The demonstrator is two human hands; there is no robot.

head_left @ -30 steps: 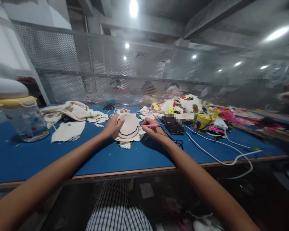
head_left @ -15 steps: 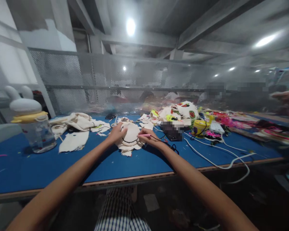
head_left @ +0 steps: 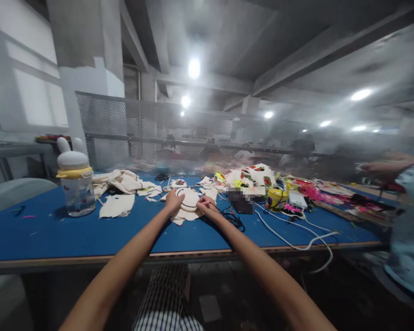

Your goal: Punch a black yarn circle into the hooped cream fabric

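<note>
A round of cream cloth (head_left: 192,196), stretched like work in an embroidery hoop, lies near the middle of the table with its loose edges hanging out below. A curved black yarn line (head_left: 185,207) runs across it. My left hand (head_left: 174,202) grips its left rim, thumb on top. At the right rim, my right hand (head_left: 207,207) is closed in a pinch around a slim pink punch needle (head_left: 198,203), mostly hidden by the fingers. Black yarn (head_left: 235,221) trails from this hand into a loose tangle on the table.
Cream cloth pieces (head_left: 117,205) and a rabbit-lidded bottle (head_left: 77,191) stand left on the blue table (head_left: 131,239). To the right are a dark blurred object (head_left: 241,201), a yellow tub (head_left: 276,199), white cables (head_left: 290,243) and colourful yarn. Another person's sleeve (head_left: 412,197) shows far right.
The head view has shifted, so the table things appear displaced. My right hand stays at the hoop's right rim, with less of the pink punch needle showing. My left hand keeps its grip.
</note>
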